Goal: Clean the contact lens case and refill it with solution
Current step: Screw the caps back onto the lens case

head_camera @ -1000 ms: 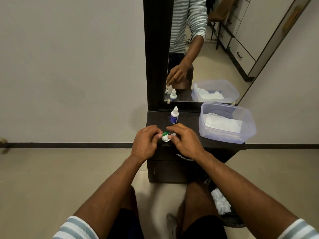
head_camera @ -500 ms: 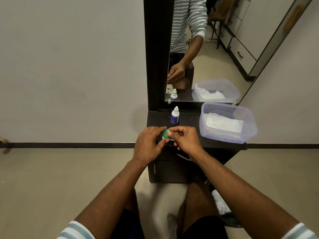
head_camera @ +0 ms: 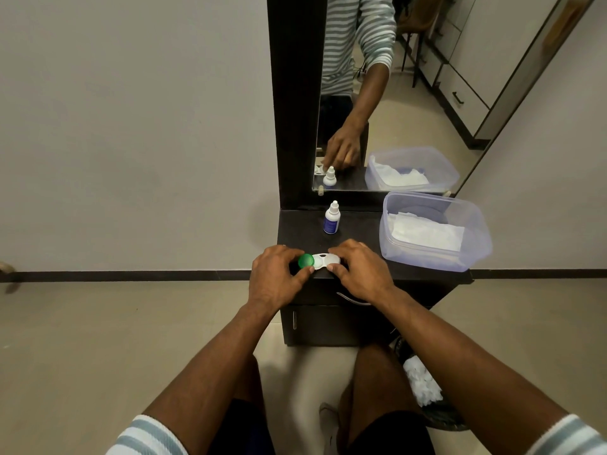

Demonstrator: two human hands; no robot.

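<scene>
A white contact lens case (head_camera: 323, 260) lies flat near the front edge of the dark cabinet top (head_camera: 358, 231). Its left well carries a green cap (head_camera: 306, 261). My left hand (head_camera: 276, 277) grips that green cap with thumb and fingers. My right hand (head_camera: 361, 270) holds the case's right end, which its fingers partly hide. A small white solution bottle (head_camera: 331, 219) with a blue label stands upright behind the case, capped and apart from both hands.
A clear plastic tub (head_camera: 433, 261) holding white tissues sits on the right of the cabinet top. A mirror (head_camera: 410, 93) in a dark frame rises behind. A bin with crumpled white tissue (head_camera: 422, 385) stands on the floor by my right leg.
The case has come down from a raised, tilted hold to lie flat on the cabinet top. My hands have spread apart, one at each end of it.
</scene>
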